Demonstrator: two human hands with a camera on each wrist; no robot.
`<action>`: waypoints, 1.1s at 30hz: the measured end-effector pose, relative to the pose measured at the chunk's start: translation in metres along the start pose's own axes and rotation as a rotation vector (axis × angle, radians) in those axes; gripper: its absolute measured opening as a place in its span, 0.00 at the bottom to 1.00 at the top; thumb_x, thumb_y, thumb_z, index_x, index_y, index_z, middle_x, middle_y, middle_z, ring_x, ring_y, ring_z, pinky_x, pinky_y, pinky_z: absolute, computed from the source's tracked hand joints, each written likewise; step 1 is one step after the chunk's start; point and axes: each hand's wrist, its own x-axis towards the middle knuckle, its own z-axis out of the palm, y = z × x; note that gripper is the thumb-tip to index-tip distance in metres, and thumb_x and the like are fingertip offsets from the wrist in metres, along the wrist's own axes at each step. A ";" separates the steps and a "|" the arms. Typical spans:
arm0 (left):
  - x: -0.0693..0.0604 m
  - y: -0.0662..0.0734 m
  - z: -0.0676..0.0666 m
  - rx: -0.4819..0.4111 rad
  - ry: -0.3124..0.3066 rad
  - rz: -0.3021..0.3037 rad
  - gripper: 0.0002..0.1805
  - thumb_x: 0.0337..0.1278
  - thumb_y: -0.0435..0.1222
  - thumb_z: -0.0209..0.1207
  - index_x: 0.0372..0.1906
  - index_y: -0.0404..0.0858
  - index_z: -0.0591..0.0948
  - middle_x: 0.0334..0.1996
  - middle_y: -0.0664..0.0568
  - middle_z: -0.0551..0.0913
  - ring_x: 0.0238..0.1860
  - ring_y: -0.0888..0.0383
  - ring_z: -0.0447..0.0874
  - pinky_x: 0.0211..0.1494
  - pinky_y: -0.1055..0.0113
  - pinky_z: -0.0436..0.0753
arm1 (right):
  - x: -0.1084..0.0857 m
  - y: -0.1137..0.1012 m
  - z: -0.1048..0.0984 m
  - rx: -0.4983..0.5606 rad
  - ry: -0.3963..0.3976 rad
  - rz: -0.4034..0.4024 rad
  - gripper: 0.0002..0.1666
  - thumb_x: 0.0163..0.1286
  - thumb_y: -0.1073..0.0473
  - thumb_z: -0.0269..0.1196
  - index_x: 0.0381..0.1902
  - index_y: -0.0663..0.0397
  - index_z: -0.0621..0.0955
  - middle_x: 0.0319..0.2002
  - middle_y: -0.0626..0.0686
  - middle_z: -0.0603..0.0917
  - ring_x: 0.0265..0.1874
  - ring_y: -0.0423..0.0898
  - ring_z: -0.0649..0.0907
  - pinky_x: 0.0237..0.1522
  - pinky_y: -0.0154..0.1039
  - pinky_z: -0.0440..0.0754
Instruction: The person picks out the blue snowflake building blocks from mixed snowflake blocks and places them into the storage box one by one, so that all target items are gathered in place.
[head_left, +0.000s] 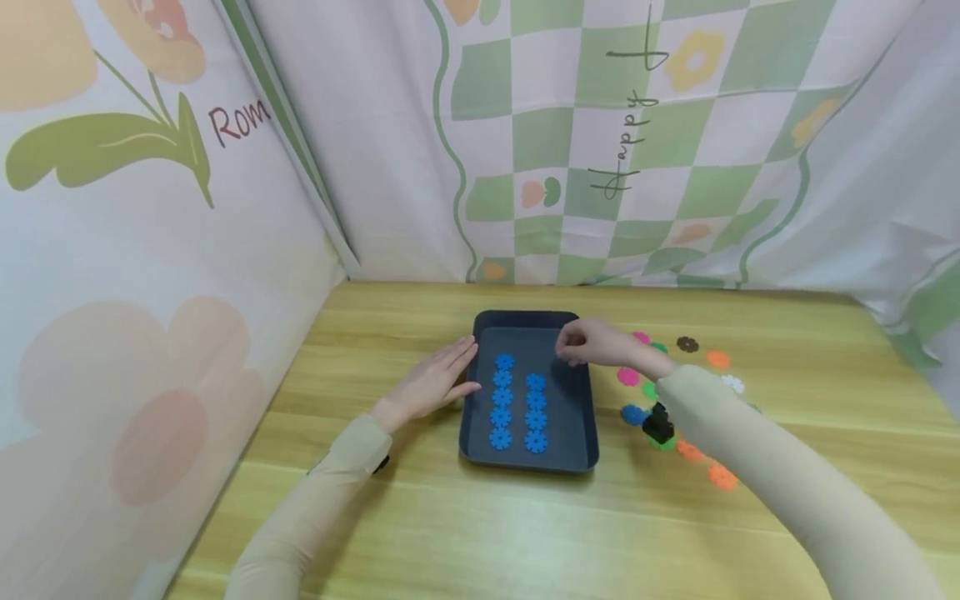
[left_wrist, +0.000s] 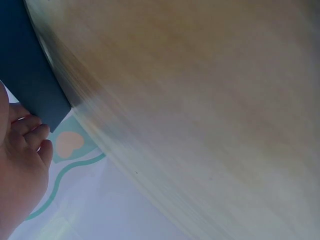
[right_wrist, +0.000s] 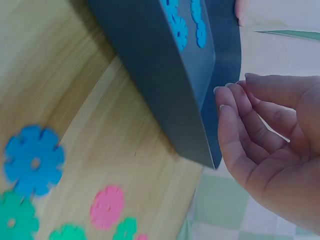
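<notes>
A dark grey tray (head_left: 566, 442) lies on the wooden table. Inside it, blue notched flower discs (head_left: 501, 417) form two upright columns, the left one longer. My left hand (head_left: 431, 379) rests against the tray's left side, fingers extended along the rim and thumb reaching over it. In the left wrist view, the left hand's fingers (left_wrist: 32, 132) touch the tray's outer wall. Above the tray's upper right part hovers my right hand (head_left: 588, 343). In the right wrist view the right hand (right_wrist: 270, 135) has bent fingers, thumb tip close to the fingertips, with nothing visible between them.
Right of the tray, loose flower discs in several colours are scattered, among them blue (head_left: 633, 414), pink (head_left: 628, 377), orange (head_left: 722, 476), brown (head_left: 687, 343) and white (head_left: 732, 383). My right forearm passes over some. A patterned curtain (head_left: 540, 150) hangs behind the table (head_left: 480, 533).
</notes>
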 end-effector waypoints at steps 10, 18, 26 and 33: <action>-0.001 -0.001 0.000 -0.003 0.001 -0.011 0.39 0.74 0.55 0.46 0.77 0.34 0.57 0.78 0.42 0.56 0.79 0.49 0.56 0.80 0.56 0.62 | -0.043 0.021 -0.007 -0.073 0.052 0.001 0.07 0.70 0.63 0.63 0.40 0.63 0.84 0.36 0.58 0.88 0.32 0.46 0.85 0.33 0.35 0.84; -0.001 -0.001 0.000 -0.003 -0.001 -0.011 0.39 0.74 0.55 0.46 0.77 0.33 0.58 0.78 0.42 0.56 0.79 0.48 0.57 0.80 0.56 0.62 | -0.075 0.044 -0.002 -0.118 0.035 0.028 0.07 0.66 0.65 0.65 0.40 0.62 0.84 0.36 0.53 0.88 0.36 0.42 0.85 0.37 0.30 0.84; 0.000 -0.001 0.002 -0.011 0.005 -0.002 0.39 0.75 0.55 0.45 0.77 0.33 0.57 0.78 0.41 0.56 0.79 0.48 0.57 0.80 0.55 0.62 | -0.088 0.058 0.003 -0.104 -0.018 0.043 0.10 0.60 0.64 0.70 0.39 0.62 0.83 0.35 0.52 0.87 0.34 0.38 0.83 0.35 0.28 0.83; 0.001 0.000 0.002 -0.027 -0.002 -0.009 0.39 0.75 0.55 0.45 0.77 0.34 0.57 0.79 0.42 0.55 0.79 0.48 0.56 0.80 0.55 0.61 | -0.091 0.059 0.006 -0.144 -0.037 0.043 0.12 0.54 0.63 0.75 0.36 0.58 0.84 0.33 0.50 0.87 0.32 0.38 0.83 0.34 0.27 0.82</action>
